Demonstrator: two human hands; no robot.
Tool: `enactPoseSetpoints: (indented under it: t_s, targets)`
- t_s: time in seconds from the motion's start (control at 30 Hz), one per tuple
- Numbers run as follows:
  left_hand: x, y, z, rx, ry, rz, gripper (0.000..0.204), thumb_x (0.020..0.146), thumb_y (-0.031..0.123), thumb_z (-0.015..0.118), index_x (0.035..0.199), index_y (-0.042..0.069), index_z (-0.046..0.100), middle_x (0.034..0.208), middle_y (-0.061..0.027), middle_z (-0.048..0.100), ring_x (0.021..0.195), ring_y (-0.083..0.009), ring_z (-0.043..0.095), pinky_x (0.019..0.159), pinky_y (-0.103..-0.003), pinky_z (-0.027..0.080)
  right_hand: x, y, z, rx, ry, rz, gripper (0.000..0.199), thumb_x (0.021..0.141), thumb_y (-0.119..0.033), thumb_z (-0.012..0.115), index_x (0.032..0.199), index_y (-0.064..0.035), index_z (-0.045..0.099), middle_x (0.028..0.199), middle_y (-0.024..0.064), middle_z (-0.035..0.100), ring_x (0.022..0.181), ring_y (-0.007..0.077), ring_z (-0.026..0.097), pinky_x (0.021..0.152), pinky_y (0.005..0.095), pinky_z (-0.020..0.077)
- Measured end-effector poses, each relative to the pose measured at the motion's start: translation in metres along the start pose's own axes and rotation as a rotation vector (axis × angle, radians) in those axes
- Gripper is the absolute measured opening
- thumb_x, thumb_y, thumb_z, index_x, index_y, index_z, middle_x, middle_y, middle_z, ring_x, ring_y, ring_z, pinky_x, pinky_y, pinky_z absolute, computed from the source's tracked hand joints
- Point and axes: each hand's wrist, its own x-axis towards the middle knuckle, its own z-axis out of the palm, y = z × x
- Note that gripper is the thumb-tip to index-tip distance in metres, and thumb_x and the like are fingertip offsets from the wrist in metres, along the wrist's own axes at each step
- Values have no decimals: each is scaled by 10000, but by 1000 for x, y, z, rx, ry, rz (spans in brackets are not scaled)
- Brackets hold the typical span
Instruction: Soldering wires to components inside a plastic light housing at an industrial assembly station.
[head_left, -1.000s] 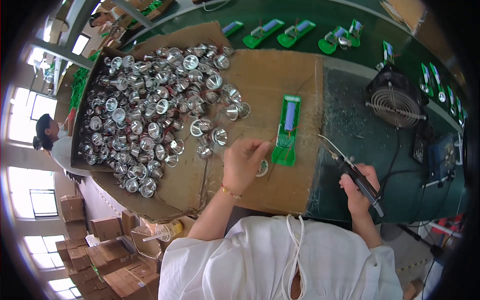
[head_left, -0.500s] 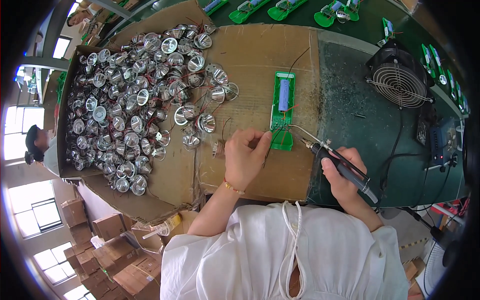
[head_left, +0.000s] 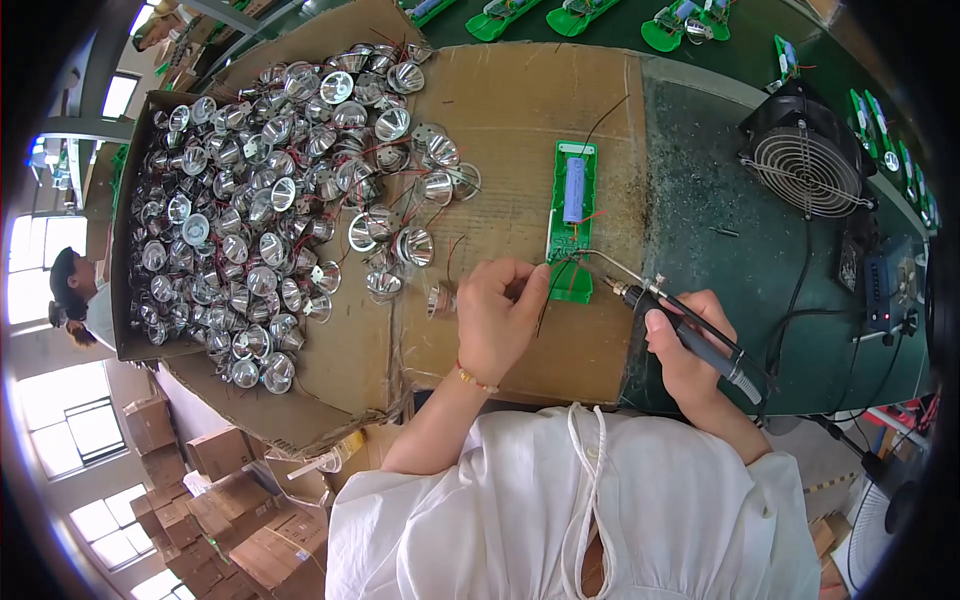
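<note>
A narrow green circuit board (head_left: 571, 217) with a blue cylindrical cell lies on a cardboard sheet (head_left: 520, 110). My left hand (head_left: 500, 315) pinches thin wires at the board's near end, with a shiny metal reflector cup (head_left: 440, 300) just to its left. My right hand (head_left: 690, 345) grips a black-handled soldering iron (head_left: 700, 335). Its bent metal tip reaches left to the board's near end, beside my left fingers.
A big heap of silver reflector cups (head_left: 250, 190) with red and black wires fills the cardboard tray at left. A black fan (head_left: 805, 160) stands on the dark green mat at right, cables beside it. More green boards (head_left: 590, 15) line the far edge. Cardboard boxes (head_left: 200, 490) sit below.
My right hand brought the soldering iron left, so its tip now meets the board's near end. My left hand stays at the board with the wires. The view shifted.
</note>
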Motion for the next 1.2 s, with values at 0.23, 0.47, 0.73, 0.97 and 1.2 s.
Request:
enactPoseSetpoints:
  t_s: [0.23,0.47,0.73,0.97,1.2]
  targets:
    - [0,-1,1,-8,10,-5,176,826,136,642,742,-15,610,584,3,546,533,-35,447,486,-211,373,-3,-2,1,163,89,21,192,805,-94,660,848,-2,498,640,50,565,531,73,540,473,208,433]
    - [1,4,0,24,28,-8,189,794,153,651,692,1,606,571,-54,554,526,-132,486,500,-281,390,-3,7,-2,66,-32,-68,147,817,-37,602,877,6,475,684,75,544,528,103,530,483,226,448]
    - [2,8,1,-12,17,-61,186,765,154,648,643,21,602,559,-91,563,520,-224,521,520,-346,413,4,4,10,162,28,40,177,801,-89,662,831,-7,508,631,54,582,527,70,534,482,207,422]
    - [2,5,2,19,27,-16,193,764,152,635,617,39,582,544,-72,556,521,-226,515,580,-347,404,7,2,11,204,29,133,166,799,-83,661,818,-7,514,615,46,576,528,68,536,480,201,423]
    - [-1,9,4,-3,49,-60,198,772,161,627,618,44,582,547,-69,557,536,-226,516,616,-341,397,5,8,9,101,-28,9,160,812,-73,620,877,-8,489,641,62,557,516,92,530,466,214,432]
